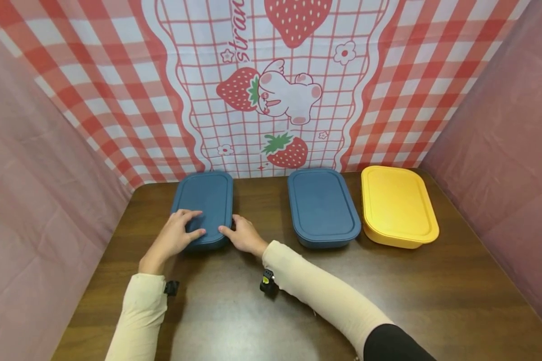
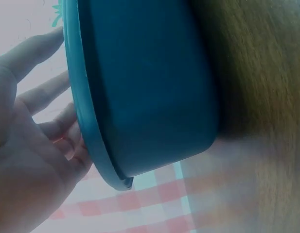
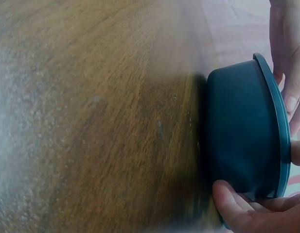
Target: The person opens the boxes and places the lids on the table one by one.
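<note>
A blue lidded food container (image 1: 210, 193) stands at the left back of the wooden table, its lid on. My left hand (image 1: 173, 234) rests over the lid's left front part, fingers spread and loosely bent; in the left wrist view they lie along the lid (image 2: 80, 97). At the container's right front side, my right hand (image 1: 246, 235) grips the edge. Its thumb lies on top of the lid, and the right wrist view has the other fingers (image 3: 230, 201) against the side wall below the rim.
Another blue lidded container (image 1: 322, 200) stands right of centre, with a yellow lidded container (image 1: 397, 200) close beside it. A strawberry-print cloth (image 1: 280, 100) hangs behind the table (image 1: 262, 321). Pink cloth (image 1: 501, 150) hangs at both sides.
</note>
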### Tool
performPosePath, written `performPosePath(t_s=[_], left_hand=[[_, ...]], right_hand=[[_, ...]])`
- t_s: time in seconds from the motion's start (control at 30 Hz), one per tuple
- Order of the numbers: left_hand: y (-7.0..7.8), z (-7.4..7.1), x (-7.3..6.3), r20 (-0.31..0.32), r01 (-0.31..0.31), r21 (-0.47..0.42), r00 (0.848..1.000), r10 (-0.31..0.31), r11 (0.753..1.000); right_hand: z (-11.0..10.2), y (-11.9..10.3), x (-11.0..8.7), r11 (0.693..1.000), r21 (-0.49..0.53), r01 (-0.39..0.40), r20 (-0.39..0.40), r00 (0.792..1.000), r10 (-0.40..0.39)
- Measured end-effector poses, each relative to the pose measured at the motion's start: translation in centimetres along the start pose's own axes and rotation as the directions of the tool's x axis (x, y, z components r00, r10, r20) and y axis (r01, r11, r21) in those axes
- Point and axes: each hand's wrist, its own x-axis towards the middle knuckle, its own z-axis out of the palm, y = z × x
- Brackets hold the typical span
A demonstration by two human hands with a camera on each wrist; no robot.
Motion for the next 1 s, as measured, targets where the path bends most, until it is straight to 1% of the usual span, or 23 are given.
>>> performPosePath(t_s=[0.13, 0.27, 0.37, 0.53, 0.63, 0.8, 1.0], left_hand=[[0.3, 0.1, -0.3, 0.013, -0.011, 0.009, 1.0, 0.01, 1.0], [0.7, 0.1, -0.4, 0.05, -0.013, 0.017, 0.999, 0.012, 1.0], [1.0, 0.1, -0.6, 0.076, -0.026, 0.023, 0.997, 0.024, 0.999], [1.4, 0.2, -1.1, 0.095, -0.058, 0.032, 0.994, 0.054, 0.998], [1.5, 0.4, -1.4, 0.096, -0.071, 0.05, 0.993, 0.066, 0.996], [1.8, 0.7, -1.5, 0.088, -0.056, 0.077, 0.995, 0.049, 0.995], [2.3, 1.0, -1.6, 0.049, -0.065, 0.135, 0.997, 0.059, 0.989]], right_hand=[[0.1, 0.0, 0.0, 1.0, 0.0, -0.009, -0.004, 1.0, 0.009], [0.1, -0.1, 0.0, 1.0, 0.005, -0.004, -0.004, 1.0, 0.004], [0.1, -0.1, 0.0, 1.0, 0.006, 0.0, -0.001, 1.0, 0.0], [0.1, -0.1, 0.0, 1.0, 0.011, -0.005, 0.001, 1.0, 0.005], [0.2, 0.0, -0.1, 1.0, 0.014, -0.005, 0.0, 1.0, 0.005], [0.2, -0.1, -0.2, 1.0, 0.011, -0.008, -0.005, 1.0, 0.008], [0.2, -0.3, -0.2, 1.0, 0.013, -0.003, -0.027, 1.0, 0.003]])
